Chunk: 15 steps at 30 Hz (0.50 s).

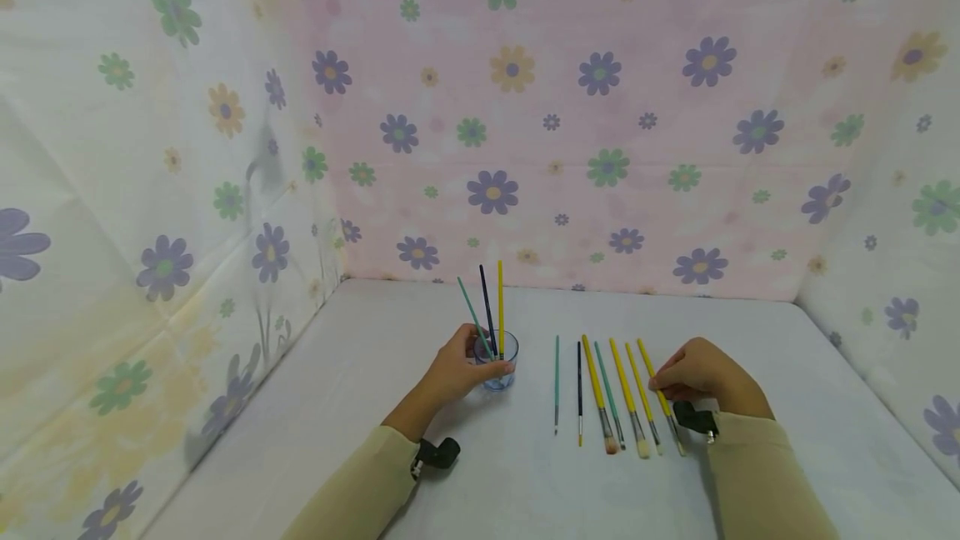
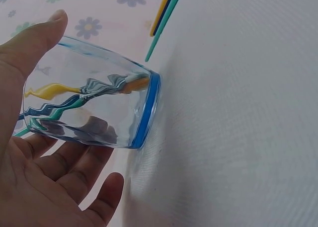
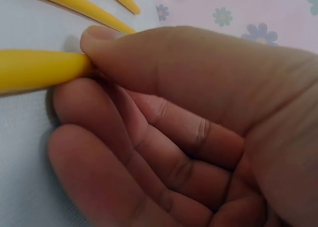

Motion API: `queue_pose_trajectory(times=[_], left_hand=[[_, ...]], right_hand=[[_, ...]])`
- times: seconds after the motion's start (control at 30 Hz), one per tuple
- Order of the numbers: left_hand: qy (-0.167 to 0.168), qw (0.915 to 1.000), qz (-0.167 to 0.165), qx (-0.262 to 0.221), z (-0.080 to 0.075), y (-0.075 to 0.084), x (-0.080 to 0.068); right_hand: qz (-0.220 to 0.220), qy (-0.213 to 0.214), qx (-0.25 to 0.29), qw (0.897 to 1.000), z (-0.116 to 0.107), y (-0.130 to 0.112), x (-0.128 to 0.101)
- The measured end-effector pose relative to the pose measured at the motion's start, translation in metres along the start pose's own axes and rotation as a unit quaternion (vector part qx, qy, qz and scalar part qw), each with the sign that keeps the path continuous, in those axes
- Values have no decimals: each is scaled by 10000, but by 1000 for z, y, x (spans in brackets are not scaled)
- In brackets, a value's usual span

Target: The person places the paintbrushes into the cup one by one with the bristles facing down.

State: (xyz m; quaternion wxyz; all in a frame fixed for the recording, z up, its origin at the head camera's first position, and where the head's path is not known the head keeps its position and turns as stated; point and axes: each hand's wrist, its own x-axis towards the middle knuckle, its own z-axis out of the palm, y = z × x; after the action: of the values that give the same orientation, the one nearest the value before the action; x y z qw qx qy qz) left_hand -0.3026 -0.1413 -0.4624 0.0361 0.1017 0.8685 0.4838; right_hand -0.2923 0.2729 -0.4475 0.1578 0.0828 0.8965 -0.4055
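My left hand [image 1: 457, 365] grips a clear glass [image 1: 498, 384], thumb on one side and fingers on the other. Standing in it, bristles down, are a green, a black and a yellow paintbrush [image 1: 501, 307]. A blue band rings the glass's base [image 2: 146, 110] in the left wrist view. At the right end of a row of brushes, my right hand [image 1: 701, 373] pinches a yellow paintbrush [image 1: 666, 408] between thumb and fingertips. The handle end of that brush [image 3: 39, 69] is hidden by the fingers in the right wrist view.
Several more brushes lie side by side on the white table [image 1: 487, 482]: a green one [image 1: 557, 382], a black one [image 1: 580, 390] and yellow ones [image 1: 621, 369] among them. Flower-print cloth [image 1: 510, 132] walls in the table at the back and sides.
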Motion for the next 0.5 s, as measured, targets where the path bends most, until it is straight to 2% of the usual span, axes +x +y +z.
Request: queue_pose_trajectory(times=[0.5], left_hand=[[18,10000,24,73,0,1,0]], right_hand=[[53,33,379,9993,-1,-4,-3]])
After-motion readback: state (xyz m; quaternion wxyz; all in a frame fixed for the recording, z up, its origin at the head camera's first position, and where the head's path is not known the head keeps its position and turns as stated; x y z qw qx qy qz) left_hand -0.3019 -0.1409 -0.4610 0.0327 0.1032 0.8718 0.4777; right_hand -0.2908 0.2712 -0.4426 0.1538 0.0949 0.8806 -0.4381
